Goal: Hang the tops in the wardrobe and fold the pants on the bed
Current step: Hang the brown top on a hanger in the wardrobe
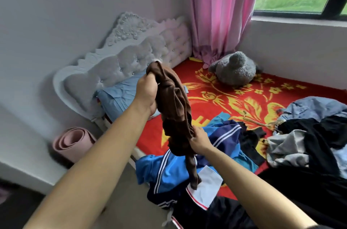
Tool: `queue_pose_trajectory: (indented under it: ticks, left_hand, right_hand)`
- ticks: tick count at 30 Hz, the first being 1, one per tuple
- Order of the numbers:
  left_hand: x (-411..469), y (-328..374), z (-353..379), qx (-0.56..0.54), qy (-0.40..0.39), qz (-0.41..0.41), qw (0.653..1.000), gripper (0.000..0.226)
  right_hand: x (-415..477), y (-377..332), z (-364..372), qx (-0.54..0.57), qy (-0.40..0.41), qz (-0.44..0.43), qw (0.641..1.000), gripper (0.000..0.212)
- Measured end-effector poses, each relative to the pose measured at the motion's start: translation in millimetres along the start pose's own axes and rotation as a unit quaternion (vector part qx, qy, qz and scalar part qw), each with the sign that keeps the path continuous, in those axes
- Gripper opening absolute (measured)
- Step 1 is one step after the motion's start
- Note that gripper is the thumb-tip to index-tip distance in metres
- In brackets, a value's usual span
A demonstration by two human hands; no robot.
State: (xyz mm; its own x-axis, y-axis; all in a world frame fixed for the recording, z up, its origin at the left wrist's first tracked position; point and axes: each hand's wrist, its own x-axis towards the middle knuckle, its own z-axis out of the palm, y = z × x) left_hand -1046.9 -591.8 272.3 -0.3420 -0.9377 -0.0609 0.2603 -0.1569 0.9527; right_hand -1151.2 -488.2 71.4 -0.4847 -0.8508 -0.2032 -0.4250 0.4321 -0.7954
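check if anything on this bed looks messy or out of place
Yes: clothes lie in a loose, unfolded heap on the red blanket, with a blue striped garment at the bed's near edge. The brown garment is bunched and twisted between the left hand above and the right hand below.

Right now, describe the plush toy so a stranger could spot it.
Start at the red floral blanket. Follow it to the far corner, below the pink curtain. The plush toy lies there: grey, fuzzy, apart from the clothes.
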Motion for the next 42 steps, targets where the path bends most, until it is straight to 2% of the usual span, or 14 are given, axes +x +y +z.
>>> queue_pose_trajectory:
  ticks: [4,6,8,11,16,18,20,22,25,29,35,39,41,42]
  left_hand:
    - [20,-11,-50,0.134,0.106,0.022,0.985,0.013]
    - [30,-25,-79,0.263,0.128,0.016,0.956,0.037]
    - [32,-43,-102,0.361,0.122,0.015,0.924,0.058]
    - [25,-74,-116,0.413,0.055,-0.011,0.909,0.046]
    - [-15,-114,-96,0.375,-0.094,-0.121,0.914,0.014]
    - [-28,-120,-85,0.302,-0.15,-0.165,0.927,0.031]
    - [-33,-125,-77,0.24,-0.201,-0.163,0.935,0.038]
    - [-34,-133,-72,0.216,-0.221,-0.119,0.944,0.025]
    - [-23,-135,-70,0.218,-0.16,-0.056,0.961,0.012]
    - [4,-122,-84,0.108,0.001,-0.062,0.992,0.014]
    - [34,-91,-115,0.085,0.152,-0.046,0.984,0.014]
    - [39,-72,-128,0.076,0.173,-0.044,0.981,0.016]
    - [38,-67,-131,0.081,0.158,-0.042,0.983,0.012]
    - [37,-65,-131,0.08,0.148,-0.044,0.985,0.013]
  right_hand:
    - [10,-3,-28,0.121,0.021,-0.041,0.992,0.028]
    - [8,-14,-47,0.168,0.032,-0.03,0.985,0.032]
    - [7,-27,-62,0.2,0.008,-0.001,0.98,0.049]
    - [13,-39,-76,0.184,-0.014,-0.024,0.982,0.049]
    - [18,-47,-81,0.262,0.003,-0.028,0.965,0.032]
    - [20,-46,-79,0.367,-0.023,-0.003,0.93,0.025]
    - [20,-46,-79,0.43,-0.069,0.022,0.9,0.024]
    - [19,-44,-76,0.446,-0.102,0.025,0.889,0.018]
    - [19,-40,-75,0.391,-0.053,0.043,0.918,0.016]
    - [22,-21,-85,0.338,0.083,0.098,0.932,0.027]
    - [23,-13,-92,0.342,0.109,0.169,0.918,0.011]
    - [32,-27,-91,0.368,0.106,0.175,0.907,0.011]
    - [36,-36,-87,0.372,0.111,0.177,0.904,0.03]
    - [38,-40,-84,0.371,0.109,0.18,0.904,0.055]
